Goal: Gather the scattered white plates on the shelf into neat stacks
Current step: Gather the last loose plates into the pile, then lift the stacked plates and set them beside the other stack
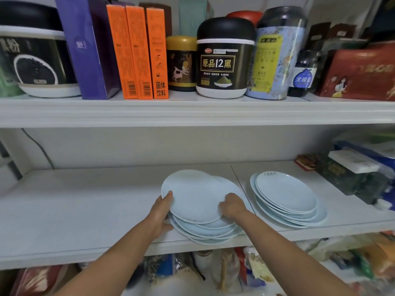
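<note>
The middle shelf (85, 210) holds all the plates in two piles. The near stack (205, 230) sits dead ahead at the front edge, its lowest rims poking just past the lip, and it lies directly between the two hands. Its plates are staggered. The top plate (192, 197) sits further back and left than those below, so the sprawl runs front to back. Squaring it up probably means pressing inward from both sides.

The second stack (286, 197) stands to the right, apart from the first and nearer the right hand. It is also fanned out.

The left hand (164, 212) grips the near stack's left side, thumb on the top plate and fingers curled under the rims. The right hand (232, 205) curls over its right rim, gripping there.

On the upper shelf (192, 112), the black-lidded jar (224, 60) reads "原品12黑". The rightmost of the orange boxes (159, 56) reads "固体饮料". The big tub (32, 52) at far left shows "粉". The small dark bottle (305, 75) has a blue label too blurred to read surely.
</note>
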